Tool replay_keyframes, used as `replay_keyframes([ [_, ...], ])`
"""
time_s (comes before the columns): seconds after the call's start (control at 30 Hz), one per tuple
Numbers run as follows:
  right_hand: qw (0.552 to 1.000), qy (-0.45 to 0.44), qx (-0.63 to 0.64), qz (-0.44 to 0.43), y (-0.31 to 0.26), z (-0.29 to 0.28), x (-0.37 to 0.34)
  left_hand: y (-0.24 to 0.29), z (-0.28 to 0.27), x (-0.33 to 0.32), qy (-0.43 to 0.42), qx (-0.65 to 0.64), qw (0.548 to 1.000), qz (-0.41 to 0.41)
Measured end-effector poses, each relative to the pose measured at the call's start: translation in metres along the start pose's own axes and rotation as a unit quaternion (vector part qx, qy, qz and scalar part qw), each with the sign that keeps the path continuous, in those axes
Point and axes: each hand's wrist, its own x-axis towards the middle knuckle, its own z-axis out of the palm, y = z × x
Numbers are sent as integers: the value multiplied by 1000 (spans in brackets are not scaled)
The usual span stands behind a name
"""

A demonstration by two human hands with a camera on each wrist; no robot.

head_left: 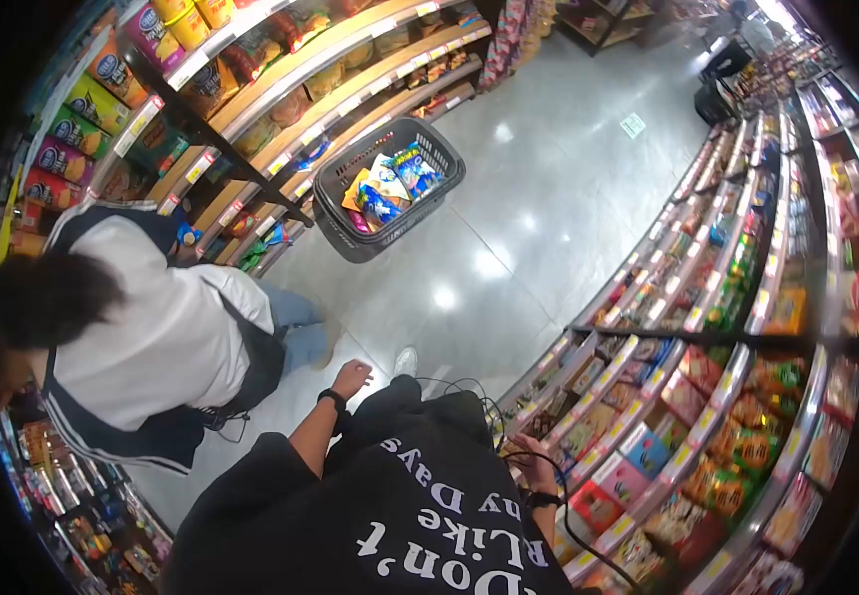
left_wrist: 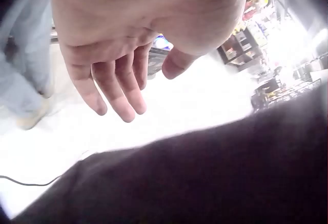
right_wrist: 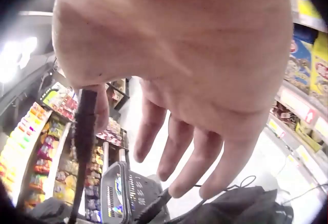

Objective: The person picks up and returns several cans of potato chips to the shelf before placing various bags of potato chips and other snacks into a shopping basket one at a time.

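My left hand hangs at the front of my body, above the floor; the left wrist view shows the same hand with loosely bent fingers and nothing in them. Near the right-hand shelves is my right hand, with a black cable running close by. In the right wrist view that hand has its fingers apart and hanging, and the cable crosses in front of the thumb. Neither hand touches the dark basket, which stands on the floor ahead with several snack packs inside.
A person in a white and dark top stands close on the left, beside snack shelves. Long shelves of packaged goods curve along the right. Grey floor lies between the rows, with another dark shelf farther off.
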Motion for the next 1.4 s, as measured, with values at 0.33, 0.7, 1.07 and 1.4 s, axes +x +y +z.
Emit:
replay_keyframes([
  [0.33,968,-147,-200,-29,-235,4,129,155,52,70,88,-91,991,-49],
  [0.7,805,-313,-502,37,-503,92,298,146,128,41,292,-446,823,-196],
  [1.07,655,-300,-691,-63,-659,296,366,204,152,155,303,-530,766,-202],
  [1.4,611,-370,-691,-112,-707,509,537,324,54,269,387,-468,792,-67],
])
